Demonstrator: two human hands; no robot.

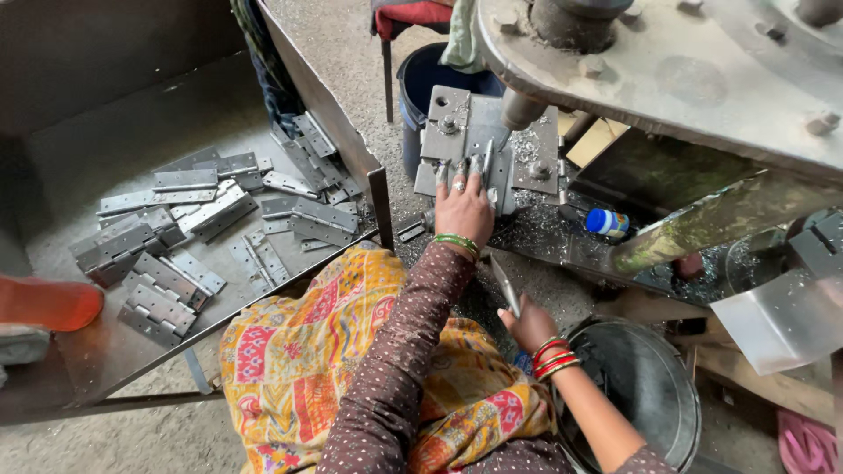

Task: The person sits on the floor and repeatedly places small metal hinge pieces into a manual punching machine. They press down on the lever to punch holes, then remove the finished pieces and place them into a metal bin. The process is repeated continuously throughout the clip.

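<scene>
Gritty concrete floor [351,53] spreads beneath a heavy grey metal press machine [667,79] and a shallow sheet-metal tray [105,351] on the person's left, where many flat grey steel hinges [211,211] lie scattered in loose heaps. On the grey steel die block [474,140] under the machine's ram, strewn with bright metal shavings, the left hand [463,209] rests with fingers spread forward, pressing a narrow grey hinge piece [488,162] flat against the block. The right hand [529,325], lower and nearer the body, is curled shut around a slim grey metal strip [506,285] that points up towards the worktop edge. Just beside that hand stands a round dark metal bucket [645,386]. A small white bottle with a blue cap [607,223] lies on the machine bed, right of the die block.
</scene>
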